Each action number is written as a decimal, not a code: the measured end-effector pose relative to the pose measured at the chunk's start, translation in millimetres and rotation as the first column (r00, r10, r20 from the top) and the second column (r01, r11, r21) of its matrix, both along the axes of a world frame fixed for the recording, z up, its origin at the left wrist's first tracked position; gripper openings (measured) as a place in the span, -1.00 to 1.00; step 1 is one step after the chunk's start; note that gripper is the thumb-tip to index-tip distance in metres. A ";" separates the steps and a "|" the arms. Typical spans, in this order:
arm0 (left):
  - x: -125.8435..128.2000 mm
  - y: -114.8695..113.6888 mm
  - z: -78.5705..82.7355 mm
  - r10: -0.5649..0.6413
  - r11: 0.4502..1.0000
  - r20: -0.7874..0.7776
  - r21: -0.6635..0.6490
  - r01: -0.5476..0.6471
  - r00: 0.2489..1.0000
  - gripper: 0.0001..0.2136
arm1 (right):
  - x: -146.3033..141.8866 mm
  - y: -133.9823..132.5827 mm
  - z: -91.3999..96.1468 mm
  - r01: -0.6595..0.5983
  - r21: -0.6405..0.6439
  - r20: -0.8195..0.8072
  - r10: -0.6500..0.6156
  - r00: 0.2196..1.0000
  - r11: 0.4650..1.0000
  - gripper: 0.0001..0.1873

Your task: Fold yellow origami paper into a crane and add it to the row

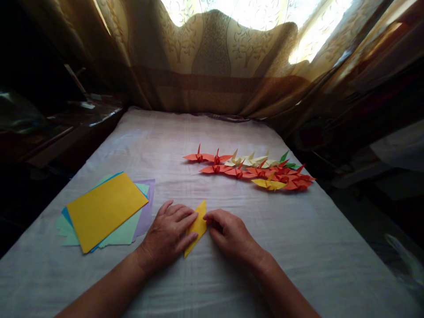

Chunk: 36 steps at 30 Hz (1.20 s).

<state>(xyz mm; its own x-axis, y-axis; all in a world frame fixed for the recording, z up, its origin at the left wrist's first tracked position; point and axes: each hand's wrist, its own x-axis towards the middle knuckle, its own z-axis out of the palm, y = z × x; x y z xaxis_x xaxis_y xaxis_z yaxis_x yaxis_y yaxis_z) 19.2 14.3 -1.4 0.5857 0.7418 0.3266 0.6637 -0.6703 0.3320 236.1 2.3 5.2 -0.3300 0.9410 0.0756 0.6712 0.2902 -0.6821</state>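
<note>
A piece of folded yellow paper point(198, 226), narrow and diamond-shaped, lies on the cloth between my two hands. My left hand point(170, 229) rests over its left side with the fingers spread, index finger and thumb pressing on the paper. On the opposite side, my right hand point(228, 229) is closed, thumb and index finger pinching the paper's right edge. The other fingers of that hand are curled under. My left fingers hide part of the paper's left edge.
Left of my hands lies a stack of coloured paper with a yellow sheet point(107, 212) on top. Several folded paper cranes, among them a yellow crane point(270, 183) and a red crane point(216, 168), stand at the right. A patterned curtain point(212, 57) hangs behind the cloth-covered table point(159, 137).
</note>
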 end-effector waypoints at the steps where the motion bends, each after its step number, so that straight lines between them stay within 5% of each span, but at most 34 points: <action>1: -0.7 0.4 -0.8 -0.013 1.000 0.000 -0.004 0.013 1.000 -0.70 | 0.4 0.0 0.5 -0.020 0.023 0.017 0.020 1.000 1.000 -0.65; 7: -3.8 5.4 -7.8 -0.115 0.992 -0.029 0.054 0.116 0.993 -0.71 | 8.1 1.9 8.3 -0.158 0.150 0.175 0.131 0.976 0.976 -0.55; 13: -4.3 8.3 -6.2 -0.141 0.971 -0.048 0.189 0.147 0.989 -0.80 | 16.0 7.0 8.5 -0.295 0.194 0.290 0.232 0.928 0.936 -0.66; 20: -2.9 3.5 4.3 -0.148 0.965 -0.063 0.211 0.158 0.987 -0.85 | 7.8 3.8 9.7 -0.225 0.213 0.354 0.139 0.925 0.951 -0.86; 28: -1.5 1.8 5.6 -0.143 0.972 -0.063 0.178 0.152 0.988 -0.81 | 3.6 1.0 9.6 -0.213 0.264 0.436 0.081 0.896 0.941 -0.85; 36: -5.7 6.4 -1.0 -0.163 0.967 -0.034 0.195 0.166 0.986 -0.73 | -0.2 1.4 3.8 -0.250 0.397 0.393 0.082 0.916 0.883 -0.94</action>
<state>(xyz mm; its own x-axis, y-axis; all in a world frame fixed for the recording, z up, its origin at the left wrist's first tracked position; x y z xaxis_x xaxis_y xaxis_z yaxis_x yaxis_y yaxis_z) 13.6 20.7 -2.4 0.7013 0.5569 0.4449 0.5433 -0.8217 0.1722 235.9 3.7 8.9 -0.5611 0.7688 0.3067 0.7566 0.6267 -0.1867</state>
